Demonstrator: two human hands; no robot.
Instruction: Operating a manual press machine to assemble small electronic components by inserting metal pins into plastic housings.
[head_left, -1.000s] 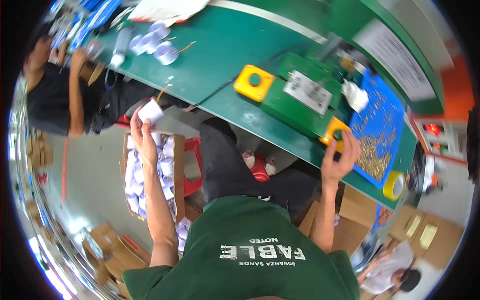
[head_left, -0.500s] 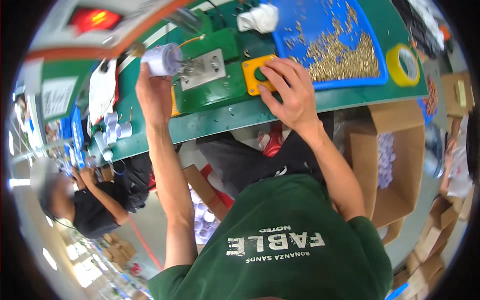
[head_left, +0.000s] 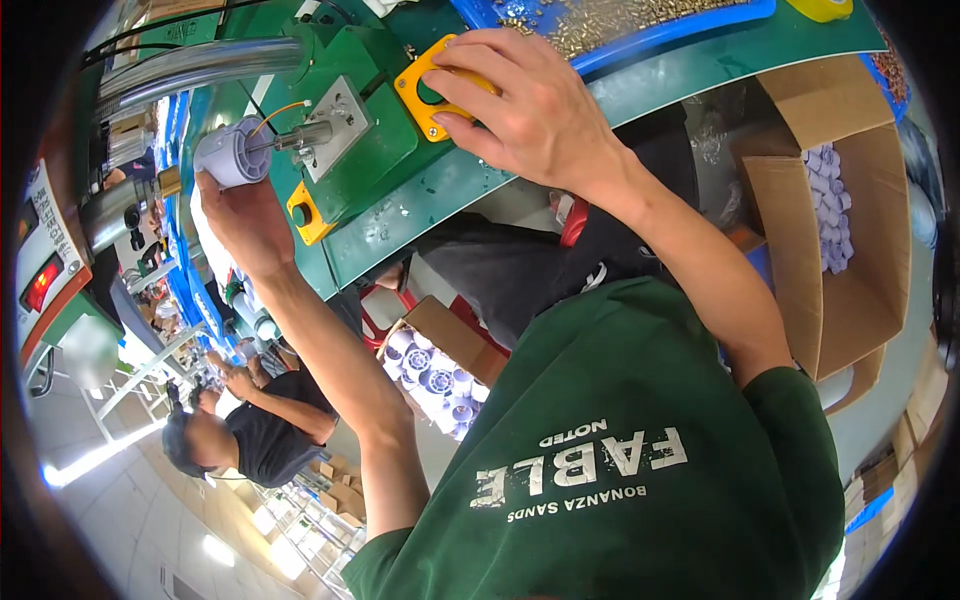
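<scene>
My left hand is closed round a pale lavender plastic cup-shaped part, with an orange wire trailing from its rim. The part's open end faces a metal post on a steel plate, and the tip of the post reaches its mouth. That plate is fixed to a green machine base. Over a yellow button box lies my right hand, fingers bent but apart, thumb and fingertips around the green button. It holds nothing.
A second yellow button box sits beside my left wrist. Brass pieces fill a blue tray. Cardboard boxes of lavender parts stand below left and right. Another person works at far left. A shiny cylinder extends above the part.
The view has tilted, shifting the bench up and left in the picture and revealing the second button box. My left hand still holds the lavender part; my right stays on its button box.
</scene>
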